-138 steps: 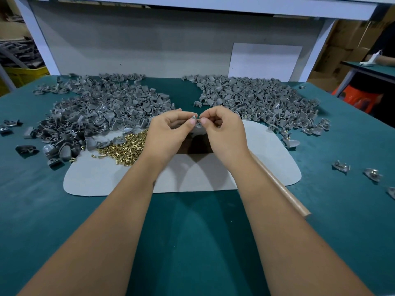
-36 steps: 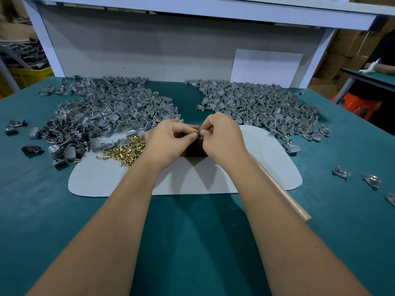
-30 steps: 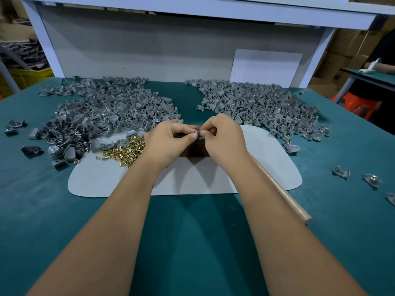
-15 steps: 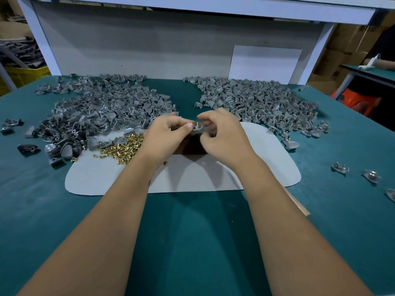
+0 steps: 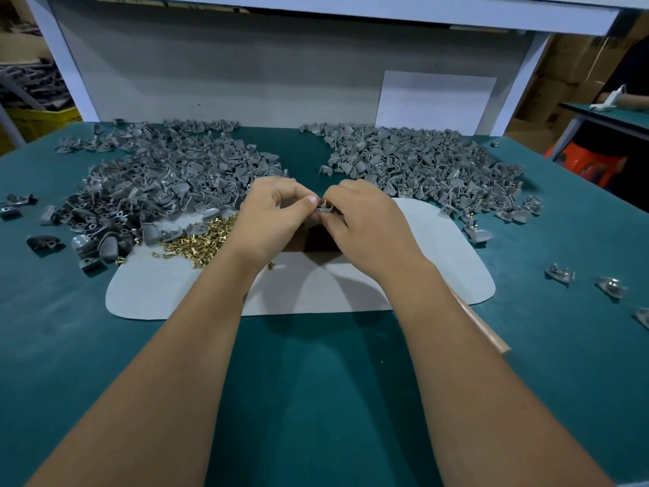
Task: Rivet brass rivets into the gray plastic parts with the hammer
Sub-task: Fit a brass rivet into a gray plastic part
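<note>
Both hands meet above the middle of the pale gray mat (image 5: 439,268) that lies on the green surface (image 5: 316,398). The left hand (image 5: 270,219) and the right hand (image 5: 365,223) each pinch the same small gray plastic part (image 5: 323,209) between thumb and fingertips, and a brass rivet (image 5: 325,202) stands up from the part's top, so the rivet looks to be just seated in its hole by hand and not yet struck. The hammer is not in either hand; only a wooden handle (image 5: 484,328) shows, running out from under the right forearm toward the near right, with its head hidden. As a judgement, the work is far from over. A large left pile of gray parts (image 5: 168,177) spreads behind and beside the left hand, and a loose heap of brass rivets (image 5: 196,240) rests on the mat's left end, just beside the left wrist. A right pile of gray parts (image 5: 428,163) lies behind the right hand; a few brass glints show along its near edge, which suggests finished pieces, though that is too small to tell for certain. Several scattered parts (image 5: 558,274) lie well apart at the far right. For this piece, what remains is setting it down and hammering the rivet.
</note>
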